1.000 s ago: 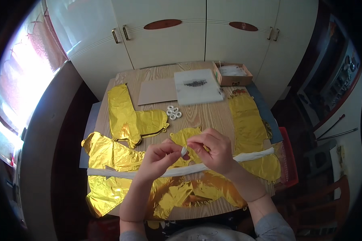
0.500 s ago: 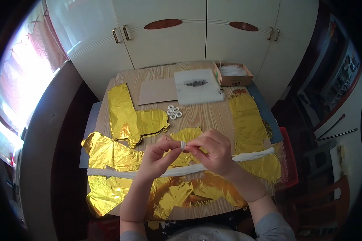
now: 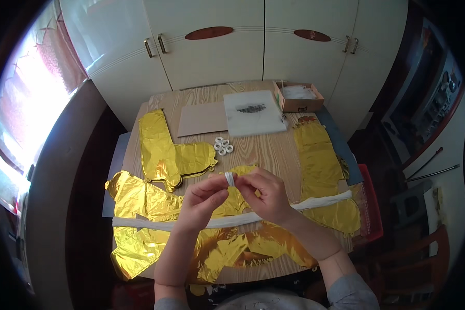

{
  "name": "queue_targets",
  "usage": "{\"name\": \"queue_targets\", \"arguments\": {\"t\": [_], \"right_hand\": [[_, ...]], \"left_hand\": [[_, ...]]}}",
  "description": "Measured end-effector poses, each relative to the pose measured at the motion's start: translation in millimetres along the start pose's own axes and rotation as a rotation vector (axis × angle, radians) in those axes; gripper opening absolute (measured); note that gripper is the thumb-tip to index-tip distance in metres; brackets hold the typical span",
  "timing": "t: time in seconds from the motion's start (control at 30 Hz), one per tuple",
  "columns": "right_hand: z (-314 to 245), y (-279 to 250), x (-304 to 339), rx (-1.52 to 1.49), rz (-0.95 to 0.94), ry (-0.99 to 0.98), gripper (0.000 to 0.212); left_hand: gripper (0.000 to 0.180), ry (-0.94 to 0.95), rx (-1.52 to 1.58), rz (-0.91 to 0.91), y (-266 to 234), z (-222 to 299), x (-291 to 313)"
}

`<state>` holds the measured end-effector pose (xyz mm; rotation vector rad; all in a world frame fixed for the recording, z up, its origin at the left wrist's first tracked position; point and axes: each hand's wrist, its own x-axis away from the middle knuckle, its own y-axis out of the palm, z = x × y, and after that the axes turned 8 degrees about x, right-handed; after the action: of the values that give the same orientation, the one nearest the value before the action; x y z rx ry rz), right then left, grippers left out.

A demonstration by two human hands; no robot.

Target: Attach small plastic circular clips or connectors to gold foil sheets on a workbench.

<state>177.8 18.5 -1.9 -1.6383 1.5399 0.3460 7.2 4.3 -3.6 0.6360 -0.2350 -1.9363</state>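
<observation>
Near the middle of the table my left hand (image 3: 204, 199) is closed, with a small white coil (image 3: 230, 179) around its fingertips. It looks like a narrow ribbon or string wound into a loop; its exact kind is too small to tell. My right hand (image 3: 266, 194) pinches at the coil's right side, thumb and forefinger together, and any strand between them is hidden. Under both forearms a long white bundle of strands (image 3: 232, 221) stretches across the table. Beneath it lie flat, shiny gold foil balloons (image 3: 139, 248). Several small white rolls (image 3: 222, 146) sit together beyond my hands.
A folded gold foil balloon (image 3: 157, 142) lies at the far left, more gold foil (image 3: 315, 160) at the right. At the back are a beige board (image 3: 202, 119), a translucent plastic bag (image 3: 256, 121) and a small open box (image 3: 304, 105). A red basket (image 3: 371, 201) stands by the right edge.
Both hands have shifted slightly left and the right hand has turned around the coil. The white coil now looks wider and more upright on the left fingers.
</observation>
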Motion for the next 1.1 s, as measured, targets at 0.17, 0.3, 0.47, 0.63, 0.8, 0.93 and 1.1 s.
{"name": "queue_targets", "arguments": {"t": [0.17,0.3,0.47,0.63,0.8,0.93,1.1], "right_hand": [[-1,1,1,0.045,0.058,-0.041,0.009],[-5,-7,-2,-0.006,-0.049,-0.035,0.009],[-1,-25,-9,-0.170,-0.110,0.022,0.014],[4,-30,-9,-0.402,-0.388,0.205,0.024],[7,-23,-5,-0.406,-0.422,0.281,0.020],[16,-15,1,-0.473,-0.430,0.433,0.013],[22,-9,-3,-0.468,-0.397,0.520,0.009]], "left_hand": [[0.031,0.152,-0.293,-0.033,5,-2,-5],[0.025,0.075,-0.082,0.031,6,-5,-4],[0.019,-0.018,-0.049,0.024,0,-3,-2],[0.016,-0.152,-0.104,-0.064,1,2,-1],[0.010,-0.276,-0.152,-0.055,-4,1,-2],[0.019,-0.365,-0.032,-0.009,0,3,-7],[0.026,-0.337,-0.059,0.068,-13,-4,-9]]}}
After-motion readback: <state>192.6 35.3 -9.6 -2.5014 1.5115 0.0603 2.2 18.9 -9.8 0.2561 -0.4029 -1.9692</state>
